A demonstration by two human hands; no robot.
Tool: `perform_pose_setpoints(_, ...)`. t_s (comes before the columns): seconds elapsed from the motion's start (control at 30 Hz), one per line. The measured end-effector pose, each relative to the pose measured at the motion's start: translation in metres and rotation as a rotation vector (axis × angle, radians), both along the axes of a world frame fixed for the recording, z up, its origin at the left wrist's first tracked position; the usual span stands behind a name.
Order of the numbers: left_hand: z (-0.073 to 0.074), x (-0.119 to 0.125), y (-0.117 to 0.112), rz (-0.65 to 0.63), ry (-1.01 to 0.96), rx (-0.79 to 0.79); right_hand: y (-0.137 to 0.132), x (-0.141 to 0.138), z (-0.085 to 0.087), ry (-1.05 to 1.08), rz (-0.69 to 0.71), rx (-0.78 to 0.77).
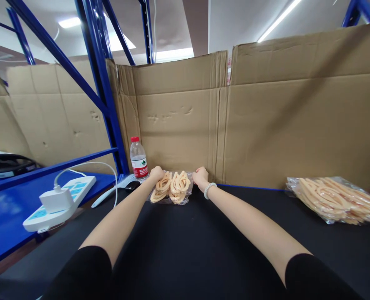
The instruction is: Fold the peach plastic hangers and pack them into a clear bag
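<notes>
A clear plastic bag of beige curved, looped pieces (179, 187) lies flat on the black tabletop, close to the cardboard wall. At its far left corner, my left hand (157, 173) has its fingers closed on the plastic. My right hand (201, 176), with a pale beaded bracelet on the wrist, pinches the bag's far right edge. Both arms are stretched well forward, and the fingertips are partly hidden behind the hands. A water bottle (139, 160) with a red cap stands upright just beyond my left hand.
On the right lies a larger clear bag of similar beige pieces (338, 200). A light blue brush (112, 191) and a small black object (132, 186) are left of my left forearm. A power strip (78, 187) with a white plug and cable sits beside the blue rack post (111, 121).
</notes>
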State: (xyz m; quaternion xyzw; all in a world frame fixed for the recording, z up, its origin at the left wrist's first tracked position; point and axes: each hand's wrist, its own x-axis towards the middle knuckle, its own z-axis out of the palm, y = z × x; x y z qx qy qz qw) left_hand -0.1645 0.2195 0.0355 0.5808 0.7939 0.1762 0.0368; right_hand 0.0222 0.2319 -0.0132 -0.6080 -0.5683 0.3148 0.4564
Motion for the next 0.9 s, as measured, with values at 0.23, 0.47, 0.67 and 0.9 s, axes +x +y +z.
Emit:
perform_pose_setpoints(0.23, 0.005, 0.01, -0.027, 0.053, 0.037, 0.037, -0.016, 0.035, 0.003, 0.01, 0.138, -0.084)
perform_pose_setpoints(0.47, 0.032, 0.058, -0.071, -0.142, 0.14, 0.291, -0.071, 0.111, 0.001, -0.051, 0.265, -0.042)
perform_pose_setpoints(0.67, 0.018, 0.139, -0.134, -0.738, 0.175, 0.352, -0.152, 0.193, -0.013, -0.207, 0.373, 0.137)
perform_pose_setpoints(0.9, -0.038, 0.174, -0.196, -1.328, 0.09, 0.249, -0.194, 0.229, -0.013, -0.449, 0.514, 0.307)
